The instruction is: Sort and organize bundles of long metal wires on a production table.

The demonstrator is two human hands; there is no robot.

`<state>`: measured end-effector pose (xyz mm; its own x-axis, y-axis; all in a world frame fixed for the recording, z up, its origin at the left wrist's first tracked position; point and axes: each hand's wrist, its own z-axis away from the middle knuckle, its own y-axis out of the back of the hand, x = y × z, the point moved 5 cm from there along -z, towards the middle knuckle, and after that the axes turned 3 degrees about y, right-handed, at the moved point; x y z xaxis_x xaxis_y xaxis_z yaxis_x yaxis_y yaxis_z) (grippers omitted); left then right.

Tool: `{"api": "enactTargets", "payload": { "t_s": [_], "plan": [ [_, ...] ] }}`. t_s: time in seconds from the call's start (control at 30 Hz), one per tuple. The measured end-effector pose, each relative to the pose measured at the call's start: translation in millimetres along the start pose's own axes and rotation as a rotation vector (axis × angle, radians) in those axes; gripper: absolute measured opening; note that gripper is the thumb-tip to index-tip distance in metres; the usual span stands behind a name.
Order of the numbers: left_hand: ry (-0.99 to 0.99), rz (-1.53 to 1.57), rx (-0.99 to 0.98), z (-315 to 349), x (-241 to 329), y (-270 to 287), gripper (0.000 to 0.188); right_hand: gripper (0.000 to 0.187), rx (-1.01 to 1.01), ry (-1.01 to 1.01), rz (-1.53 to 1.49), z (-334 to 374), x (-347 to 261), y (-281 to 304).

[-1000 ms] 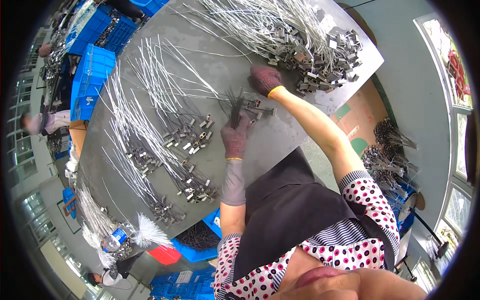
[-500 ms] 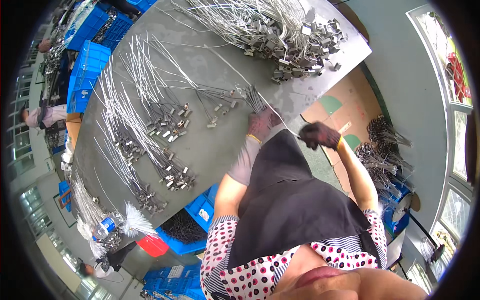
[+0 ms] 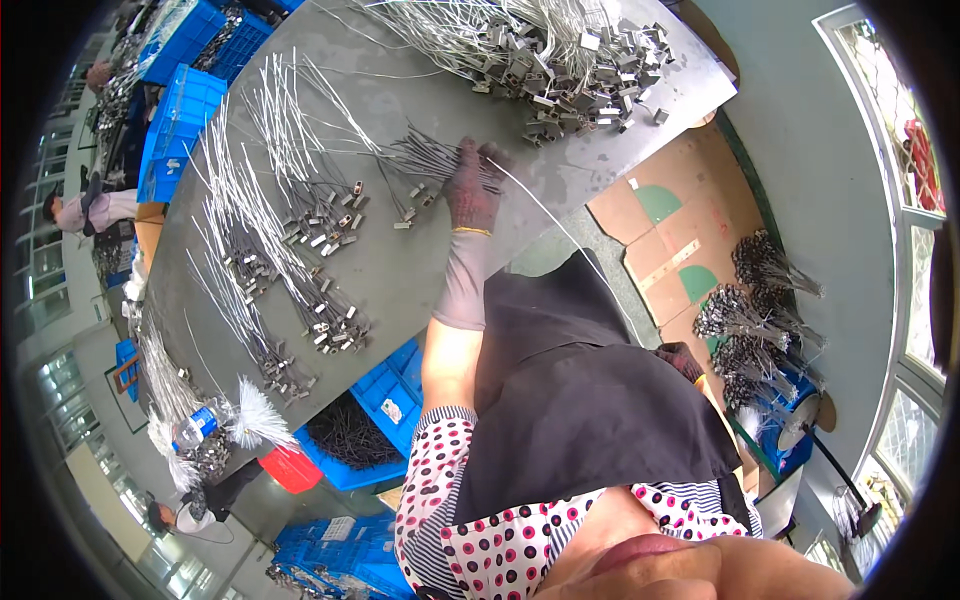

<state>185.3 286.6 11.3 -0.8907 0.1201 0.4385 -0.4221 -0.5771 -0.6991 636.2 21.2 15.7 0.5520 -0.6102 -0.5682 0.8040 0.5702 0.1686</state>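
Observation:
My left hand (image 3: 472, 192), in a dark reddish glove, is closed round a bundle of thin dark wires (image 3: 428, 154) just above the metal table. A single long white wire (image 3: 562, 232) runs taut from the bundle past my apron toward my right hand (image 3: 682, 361). That hand, also gloved, is low by my right side and partly hidden behind the apron; the wire leads into its closed grip. To the left of the bundle lie a few wires with small metal end blocks (image 3: 408, 215).
The grey table (image 3: 385, 290) bears several fans of white wires (image 3: 235, 215) on its left and a big heap of metal-ended wires (image 3: 570, 75) at its far end. Blue bins (image 3: 345, 465) stand below. Cardboard (image 3: 665, 240) and dark wire bundles (image 3: 745, 315) lie right.
My right hand has moved down and back toward my side, drawing the white wire out long. My left hand has shifted left and farther over the table with the bundle.

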Motion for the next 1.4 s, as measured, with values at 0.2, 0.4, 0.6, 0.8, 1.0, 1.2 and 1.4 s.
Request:
{"api": "enactTargets", "payload": {
  "t_s": [0.2,0.4,0.6,0.8,1.0,1.2,1.4],
  "plan": [
    [-0.077,-0.093,0.021,0.8,5.0,4.5,0.023,0.039,0.074,-0.033,-0.043,0.5,-26.2,-1.6],
    [-0.056,-0.252,-0.061,29.7,-4.2,14.2,0.019,0.035,-0.029,0.051,-0.03,-74.5,-127.5,-20.3],
    [0.08,-0.213,-0.056,58.6,-9.1,8.8,0.023,0.02,0.282,1.191,0.408,-164.1,-265.2,-71.9],
    [-0.067,-0.675,0.14,58.1,30.3,16.2,0.022,0.046,0.013,0.616,-0.543,-221.6,-374.8,-148.9],
    [-0.208,-0.726,0.115,46.4,85.7,23.7,0.026,0.048,-0.109,0.565,-0.441,-243.6,-433.1,-174.6],
    [-0.19,-0.681,0.154,39.4,99.3,68.1,0.026,0.049,0.547,0.963,0.418,-278.1,-521.9,-158.6],
    [-0.26,-0.923,0.264,50.0,118.4,78.1,0.037,0.053,0.625,0.97,0.932,-347.6,-557.3,-158.9]
  ]
}}
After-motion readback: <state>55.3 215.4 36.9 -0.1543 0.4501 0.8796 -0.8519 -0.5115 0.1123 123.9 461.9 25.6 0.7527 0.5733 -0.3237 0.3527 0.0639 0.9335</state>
